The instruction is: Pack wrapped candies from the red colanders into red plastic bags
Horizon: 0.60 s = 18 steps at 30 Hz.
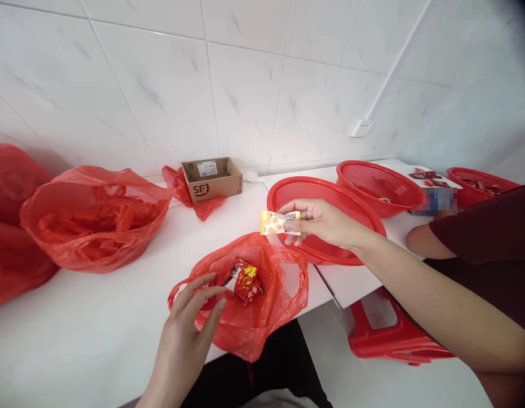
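Note:
My right hand (325, 224) pinches a small yellow snack packet (276, 222) by its end, in the air between a red plastic bag (262, 323) and a red mesh basket (330, 192). My left hand (188, 328) grips the near rim of that bag with thumb and fingers and holds it open at the white table's front edge. Inside the bag lies a red packet with gold print (246, 281).
A big red bag stuffed with more red bags (92, 218) sits at the left, a small cardboard box (213, 181) by the wall. Two more red baskets (376, 181) (483, 184) stand at the right. A co-worker's dark sleeve (491, 226) rests there. A red stool (393, 334) stands below.

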{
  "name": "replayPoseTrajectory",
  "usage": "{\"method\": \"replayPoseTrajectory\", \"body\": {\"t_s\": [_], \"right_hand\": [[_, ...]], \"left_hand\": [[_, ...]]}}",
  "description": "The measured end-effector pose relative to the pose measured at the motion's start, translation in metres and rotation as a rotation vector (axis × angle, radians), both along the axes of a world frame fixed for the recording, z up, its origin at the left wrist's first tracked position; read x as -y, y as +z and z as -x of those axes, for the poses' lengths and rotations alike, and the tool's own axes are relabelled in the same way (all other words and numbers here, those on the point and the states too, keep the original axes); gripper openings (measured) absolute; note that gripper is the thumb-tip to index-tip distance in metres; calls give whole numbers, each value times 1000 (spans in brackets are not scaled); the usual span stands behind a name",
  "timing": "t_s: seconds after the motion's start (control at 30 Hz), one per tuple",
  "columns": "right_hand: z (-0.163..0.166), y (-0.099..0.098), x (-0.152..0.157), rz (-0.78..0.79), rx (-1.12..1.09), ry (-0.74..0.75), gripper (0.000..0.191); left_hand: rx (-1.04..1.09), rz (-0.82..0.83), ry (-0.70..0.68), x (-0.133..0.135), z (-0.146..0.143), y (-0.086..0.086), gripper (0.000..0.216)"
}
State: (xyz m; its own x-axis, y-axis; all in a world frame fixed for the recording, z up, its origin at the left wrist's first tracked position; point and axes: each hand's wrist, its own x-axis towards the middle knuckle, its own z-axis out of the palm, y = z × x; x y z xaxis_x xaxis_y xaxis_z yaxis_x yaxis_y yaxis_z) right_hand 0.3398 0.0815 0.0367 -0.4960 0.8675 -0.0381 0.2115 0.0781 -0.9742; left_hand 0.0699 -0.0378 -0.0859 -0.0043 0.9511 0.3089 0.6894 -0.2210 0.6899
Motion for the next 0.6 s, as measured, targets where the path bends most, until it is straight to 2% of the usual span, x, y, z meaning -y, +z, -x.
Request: {"method": "replayPoseTrajectory", "body": {"t_s": [0.1,0.2,0.3,0.4,0.5,0.6], "right_hand": [[20,-15,17,118,-38,83,33],[46,-49,39,206,-107,94,35],[65,-88,51,72,-145,-74,33],[66,-117,47,-71,-63,-199,35],[58,-131,37,-203,160,-225,39],[50,-136,32,-339,328,-235,43]], "left_hand": [[-129,-93,-98,-13,-14,-8,27],[-297,-57,-213,-30,-30,-20,38],[-434,52,-199,-38,-35,-28,45],[-479,115,-118,-35,-25,-26,46],[-440,187,-71,-29,-10,-18,39],[-425,260,-52,-25,0,-9,22]]}}
